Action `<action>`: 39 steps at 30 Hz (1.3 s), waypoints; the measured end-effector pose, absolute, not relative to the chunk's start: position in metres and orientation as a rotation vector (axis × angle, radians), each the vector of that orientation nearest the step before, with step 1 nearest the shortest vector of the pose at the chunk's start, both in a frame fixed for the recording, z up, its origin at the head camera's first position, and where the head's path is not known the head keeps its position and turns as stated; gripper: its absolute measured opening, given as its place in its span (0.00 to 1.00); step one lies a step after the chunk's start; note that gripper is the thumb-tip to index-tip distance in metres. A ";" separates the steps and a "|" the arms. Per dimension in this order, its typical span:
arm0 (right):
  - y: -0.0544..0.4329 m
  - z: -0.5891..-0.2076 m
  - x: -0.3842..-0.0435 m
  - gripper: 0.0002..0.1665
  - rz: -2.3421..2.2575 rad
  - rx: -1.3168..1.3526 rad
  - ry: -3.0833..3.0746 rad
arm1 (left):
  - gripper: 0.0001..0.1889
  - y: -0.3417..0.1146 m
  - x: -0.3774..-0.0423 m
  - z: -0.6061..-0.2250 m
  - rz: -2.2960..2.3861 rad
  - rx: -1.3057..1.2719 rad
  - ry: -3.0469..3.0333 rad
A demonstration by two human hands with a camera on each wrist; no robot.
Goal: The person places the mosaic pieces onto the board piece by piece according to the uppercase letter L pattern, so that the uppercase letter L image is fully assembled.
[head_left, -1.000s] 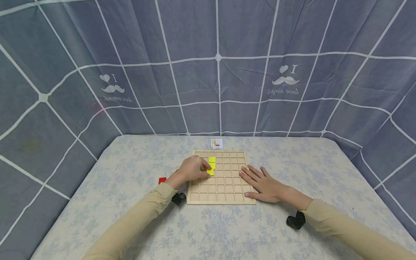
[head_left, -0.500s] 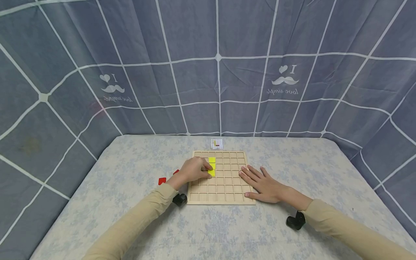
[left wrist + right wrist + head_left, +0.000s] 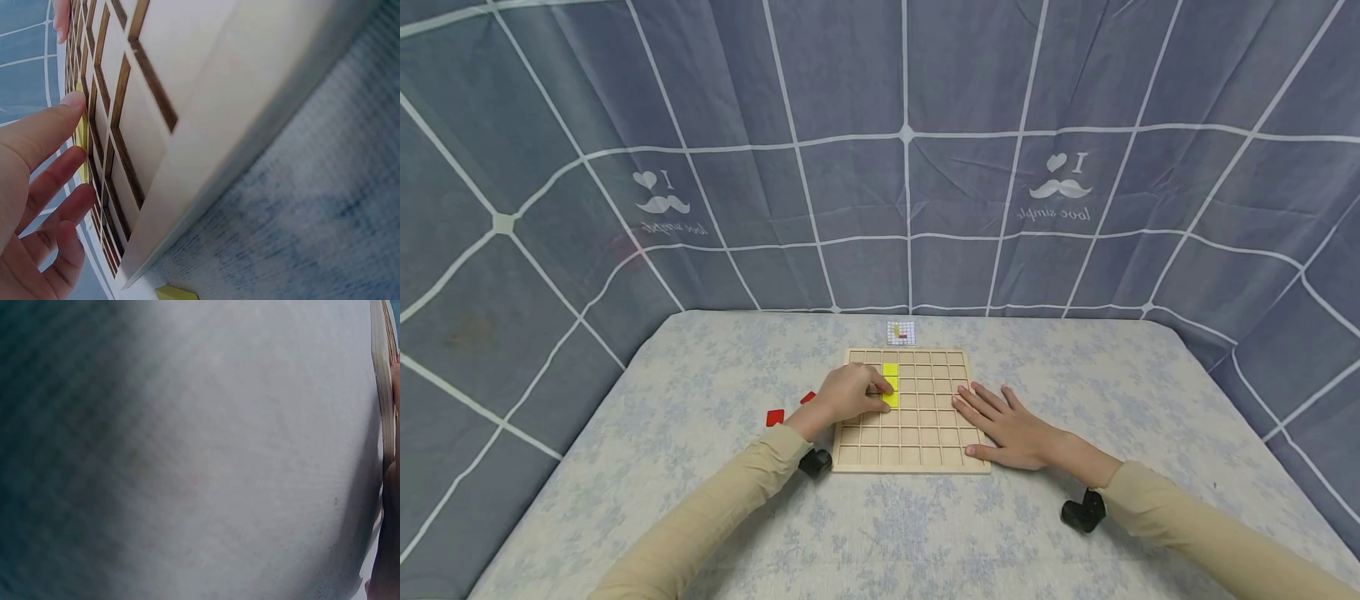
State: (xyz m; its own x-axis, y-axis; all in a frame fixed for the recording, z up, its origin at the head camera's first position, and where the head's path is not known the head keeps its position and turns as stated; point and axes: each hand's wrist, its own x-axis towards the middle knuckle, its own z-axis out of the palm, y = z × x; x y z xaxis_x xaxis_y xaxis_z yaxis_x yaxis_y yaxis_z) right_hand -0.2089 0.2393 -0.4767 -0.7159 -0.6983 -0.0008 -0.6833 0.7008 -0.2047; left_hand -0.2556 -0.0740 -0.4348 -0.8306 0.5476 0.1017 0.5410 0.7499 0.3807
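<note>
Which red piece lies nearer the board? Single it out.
The far red piece, close to the left hand; the near red piece lies farther left, farther from the board and closer to the person.

A grey-blue, white-lined curtain (image 3: pixel 955 275) with moustache prints (image 3: pixel 1060 190) hangs along the far, left and right sides; a pale, blue-patterned tablecloth (image 3: pixel 880 542) lies nearer.

You are at a curtained-off table (image 3: pixel 1150 358), arranged like a small recording booth; whether it stands in a home or a lab, you cannot tell. Beyond your fingers (image 3: pixel 977 403) and out to both sides hangs a grey-blue curtain (image 3: pixel 970 187) with white lines and mirrored lettering (image 3: pixel 1054 214). Around your fingers spreads a pale floral tablecloth (image 3: pixel 887 533); behind them sit black wrist cameras (image 3: pixel 1083 511).
</note>
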 end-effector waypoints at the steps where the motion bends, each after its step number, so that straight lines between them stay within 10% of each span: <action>1: 0.239 -0.476 -0.209 0.44 -0.296 -1.151 2.825 | 0.13 -0.074 -0.255 -0.435 0.627 0.908 2.925; 39: 0.236 -0.469 -0.205 0.45 -0.246 -1.129 2.827 | 0.13 -0.167 -0.244 -0.428 0.839 0.829 2.773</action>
